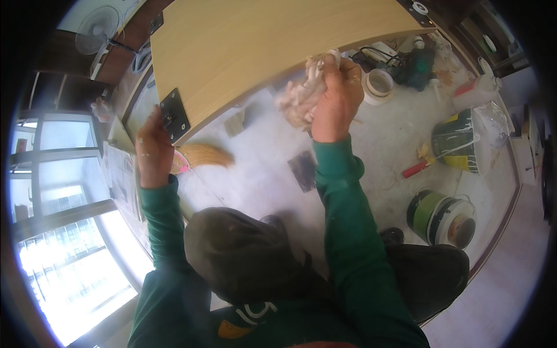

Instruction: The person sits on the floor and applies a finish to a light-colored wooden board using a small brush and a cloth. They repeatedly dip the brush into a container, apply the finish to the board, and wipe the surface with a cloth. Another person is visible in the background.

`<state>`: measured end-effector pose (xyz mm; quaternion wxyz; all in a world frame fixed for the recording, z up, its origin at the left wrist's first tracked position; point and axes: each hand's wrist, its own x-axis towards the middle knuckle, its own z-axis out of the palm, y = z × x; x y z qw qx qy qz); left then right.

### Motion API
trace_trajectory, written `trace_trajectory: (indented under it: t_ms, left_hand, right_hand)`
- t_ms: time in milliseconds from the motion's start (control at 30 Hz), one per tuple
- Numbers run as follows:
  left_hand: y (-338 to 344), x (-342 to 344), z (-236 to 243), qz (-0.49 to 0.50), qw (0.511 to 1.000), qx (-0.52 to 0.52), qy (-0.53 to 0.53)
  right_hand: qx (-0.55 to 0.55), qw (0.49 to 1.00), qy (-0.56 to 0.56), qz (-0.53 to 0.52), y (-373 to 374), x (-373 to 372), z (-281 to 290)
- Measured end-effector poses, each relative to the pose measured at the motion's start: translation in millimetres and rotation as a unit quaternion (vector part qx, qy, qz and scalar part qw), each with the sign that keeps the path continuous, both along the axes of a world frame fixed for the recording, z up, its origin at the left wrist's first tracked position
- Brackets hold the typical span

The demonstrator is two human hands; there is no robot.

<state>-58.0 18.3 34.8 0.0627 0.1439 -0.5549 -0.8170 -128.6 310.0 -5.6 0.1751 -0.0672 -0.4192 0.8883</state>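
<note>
A light wood panel [255,52] with black metal plates at its corners lies in front of me. My left hand [155,152] is closed at its near left corner, the fingers at the edge of a black metal plate [174,114]; part of the grip is hidden. Beside the panel's near edge, my right hand [339,98] is closed round a crumpled pale cloth [303,97]. Folds of the cloth bulge out to the left of the fingers, its top close to the panel's edge.
Below the panel a straw broom [204,155] and a dark square piece [303,170] lie on the floor. To the right are a tape roll [378,86], a green power tool [419,66], a red-handled brush [416,168] and paint buckets [458,142]. A fan [97,29] stands far left.
</note>
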Motion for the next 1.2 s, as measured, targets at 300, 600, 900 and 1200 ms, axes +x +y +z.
trace_trajectory:
  t_ms: [300,600,900,1200]
  left_hand:
    - [-13,-4,-32,0.027,0.988,-0.129,0.076]
    - [-5,-9,-42,0.08,0.961,-0.262,0.036]
    - [1,8,-53,0.002,0.975,-0.208,0.077]
    - [91,74,-186,-0.076,0.99,-0.04,-0.113]
  right_hand:
    - [0.043,0.999,-0.026,0.014,-61,32,-28]
    - [0.175,0.98,-0.05,-0.084,-38,6,-22]
    - [0.039,0.968,-0.183,0.17,-61,91,-74]
    - [0.456,0.874,0.036,0.166,-63,113,-113]
